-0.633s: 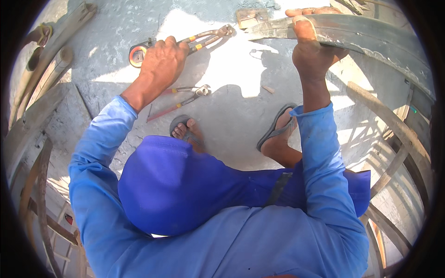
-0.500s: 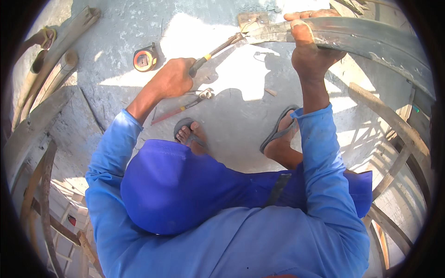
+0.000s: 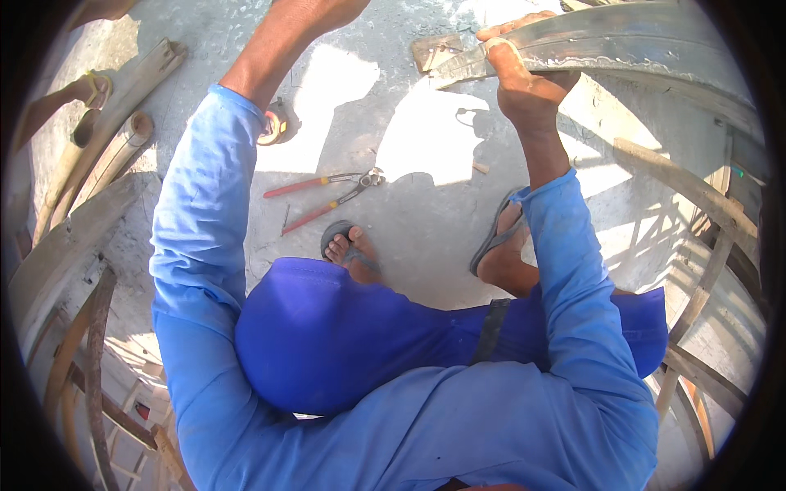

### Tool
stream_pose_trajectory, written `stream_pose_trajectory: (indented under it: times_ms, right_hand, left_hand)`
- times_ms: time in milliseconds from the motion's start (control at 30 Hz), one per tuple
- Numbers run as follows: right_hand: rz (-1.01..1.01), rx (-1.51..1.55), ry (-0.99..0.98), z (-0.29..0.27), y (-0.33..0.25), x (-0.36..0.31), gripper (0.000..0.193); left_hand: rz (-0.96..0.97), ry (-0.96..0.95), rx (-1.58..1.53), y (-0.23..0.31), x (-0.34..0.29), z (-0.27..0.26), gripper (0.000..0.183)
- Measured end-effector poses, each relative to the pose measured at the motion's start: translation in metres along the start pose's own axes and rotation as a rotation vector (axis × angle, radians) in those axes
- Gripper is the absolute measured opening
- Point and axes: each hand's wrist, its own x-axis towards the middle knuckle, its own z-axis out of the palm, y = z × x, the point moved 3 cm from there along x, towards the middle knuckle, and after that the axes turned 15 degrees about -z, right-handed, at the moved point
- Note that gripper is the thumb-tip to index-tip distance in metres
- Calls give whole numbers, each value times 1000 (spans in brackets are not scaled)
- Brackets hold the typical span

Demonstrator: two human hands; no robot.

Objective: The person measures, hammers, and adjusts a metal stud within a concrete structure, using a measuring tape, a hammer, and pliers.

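My right hand (image 3: 530, 96) is wrapped over the narrow end of a long, grey, curved strip (image 3: 634, 41), thumb on its near face. The tapered tip of the strip points left, close to a small wooden block (image 3: 436, 52) on the floor. My left hand (image 3: 327, 10) is raised at the top edge of the picture. Its fingers are cut off there, and whatever it may hold is out of view. On the floor between my arms lie pincers (image 3: 354, 191) with red handles. An orange and black tape measure (image 3: 276, 124) is partly covered by my left forearm.
Bamboo poles (image 3: 115, 155) lean at the far left, beside another person's hand (image 3: 96, 88). Wooden slats (image 3: 684, 184) cross at the right, with curved wooden pieces (image 3: 100, 344) at the lower left. My sandalled feet (image 3: 356, 250) stand on the grey floor (image 3: 401, 233).
My left hand has swung up and away from the strip, taking the dark-headed, striking-type tool with the yellow-banded handle out of view. My right hand still grips the strip.
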Motion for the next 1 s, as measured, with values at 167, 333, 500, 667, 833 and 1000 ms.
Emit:
stream_pose_trajectory:
  times_ms: [167,333,500,667,833,1000]
  right_hand:
    - [123,34,96,-1,9,-13,8]
    - [255,-121,7,-6,18,-26,22]
    - [302,-77,-14,-3,-5,-6,37]
    - [146,45,58,-18,-5,11,34]
    - [-185,-77,84,-12,-10,24,33]
    - [101,44,74,-4,-5,14,34]
  left_hand:
    - [-137,-7,80,-63,62,-9,29]
    - [-86,-206,260,-86,26,37,42]
    - [287,-125,-355,73,-23,-44,49]
    - [263,-125,-789,180,-66,-67,53]
    - [404,-118,-964,162,-32,-41,33]
    - [455,-142,-962,157,-25,-39,21]
